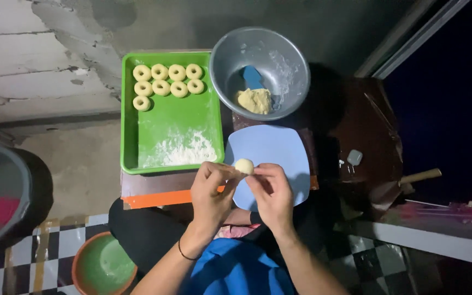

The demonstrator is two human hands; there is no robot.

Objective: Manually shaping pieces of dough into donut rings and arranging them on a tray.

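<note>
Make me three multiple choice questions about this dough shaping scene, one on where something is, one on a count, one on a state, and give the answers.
1. Where does the lump of dough lie?
A. in the metal bowl
B. on the floor
C. on the blue plate

2. How many dough rings are on the green tray?
A. four
B. nine
C. fifteen

3. What state is the dough ball in?
A. lying on the tray
B. dropped in the bowl
C. held between both hands

Answers:
1 A, it sits beside a blue scraper inside the bowl.
2 B, rows of four, four and one.
3 C, fingers of left hand and right hand pinch it above the plate.
</note>
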